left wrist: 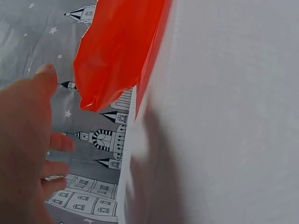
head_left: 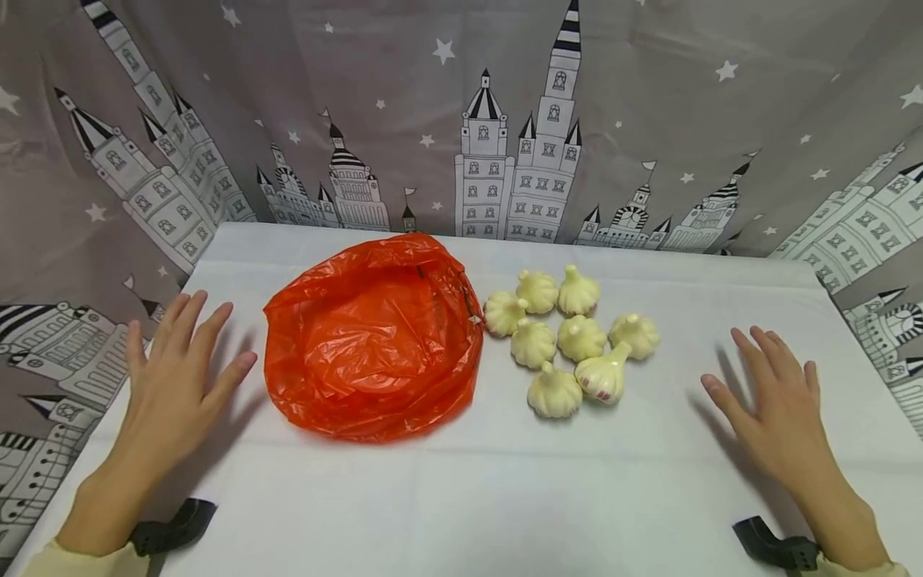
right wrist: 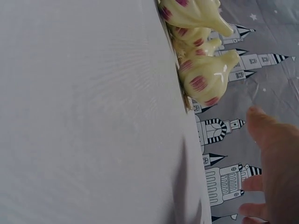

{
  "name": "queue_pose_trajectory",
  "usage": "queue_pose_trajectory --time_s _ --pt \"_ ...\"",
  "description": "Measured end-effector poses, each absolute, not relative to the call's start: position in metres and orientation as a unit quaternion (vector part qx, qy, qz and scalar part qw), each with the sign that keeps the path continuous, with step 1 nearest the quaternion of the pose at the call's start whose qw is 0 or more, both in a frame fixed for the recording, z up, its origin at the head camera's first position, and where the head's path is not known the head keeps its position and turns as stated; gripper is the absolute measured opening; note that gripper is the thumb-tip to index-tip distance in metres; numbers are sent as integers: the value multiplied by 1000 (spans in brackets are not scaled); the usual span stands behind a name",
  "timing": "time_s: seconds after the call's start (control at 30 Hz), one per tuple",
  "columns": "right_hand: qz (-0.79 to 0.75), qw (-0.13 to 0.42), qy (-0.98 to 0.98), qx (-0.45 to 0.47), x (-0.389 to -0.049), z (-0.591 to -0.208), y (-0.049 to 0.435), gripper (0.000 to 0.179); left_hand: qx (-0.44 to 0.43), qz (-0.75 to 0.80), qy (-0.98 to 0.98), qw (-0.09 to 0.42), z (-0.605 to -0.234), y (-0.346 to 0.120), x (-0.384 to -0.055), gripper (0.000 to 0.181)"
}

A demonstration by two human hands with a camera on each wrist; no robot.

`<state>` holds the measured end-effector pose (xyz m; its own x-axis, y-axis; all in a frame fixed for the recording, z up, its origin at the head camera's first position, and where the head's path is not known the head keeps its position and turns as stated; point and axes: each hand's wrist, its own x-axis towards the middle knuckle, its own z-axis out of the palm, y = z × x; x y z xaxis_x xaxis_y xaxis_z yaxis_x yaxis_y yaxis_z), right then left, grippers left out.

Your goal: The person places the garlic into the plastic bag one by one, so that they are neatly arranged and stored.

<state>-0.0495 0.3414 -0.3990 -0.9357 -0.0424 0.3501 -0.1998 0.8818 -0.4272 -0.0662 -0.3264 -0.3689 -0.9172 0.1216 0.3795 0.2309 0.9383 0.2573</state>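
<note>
The left hand point(head_left: 173, 373) is spread wide and free, its fingers parted and its thumb reaching toward the red plastic bag point(head_left: 360, 344), yet apart from it. The right hand point(head_left: 775, 405) is also free, thumb held well out from fingers that lie closer together, with the little finger set aside. Both hands hang palm down, their shadows falling on the cloth; the left fingers point forward, the right ones forward and inward. Each forearm slants in from its own near corner, with a black wrist strap point(head_left: 173, 526) at the left and a matching black band point(head_left: 775, 545) at the right.

Just inward of the left thumb, the bag's mouth gapes upward. Eight garlic bulbs point(head_left: 581, 338) cluster between the hands, beyond the bag's right side, and the closest one is well apart from the right thumb. One purple-marked bulb point(head_left: 602, 381) lies tilted.

The left hand is over the left edge of the white-covered counter point(head_left: 433, 497); the right is inside the opposite edge. White cloth spans the near side between both wrists. Ahead of the hands rises a grey castle-print backdrop point(head_left: 404, 72).
</note>
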Motion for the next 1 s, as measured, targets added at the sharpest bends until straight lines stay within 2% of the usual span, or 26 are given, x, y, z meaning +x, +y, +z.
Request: queue_pose_trajectory --time_s 0.27,0.5,0.7,0.9,1.0 --pt "251 176 -950 63 -54 -402 337 68 -66 -202 -956 202 -380 -325 -66 55" --pt "245 160 -955 46 -46 -406 344 64 -64 -243 -948 194 -392 -314 -62 49" --pt "266 181 -946 27 -49 -402 344 64 -53 -274 -943 183 -397 -306 -61 38" --pt "295 206 -933 18 -46 -403 334 59 -20 -319 -917 239 -396 -305 -58 14" --pt "295 220 -930 10 -45 -404 327 56 -13 -330 -910 251 -393 -305 -60 10"
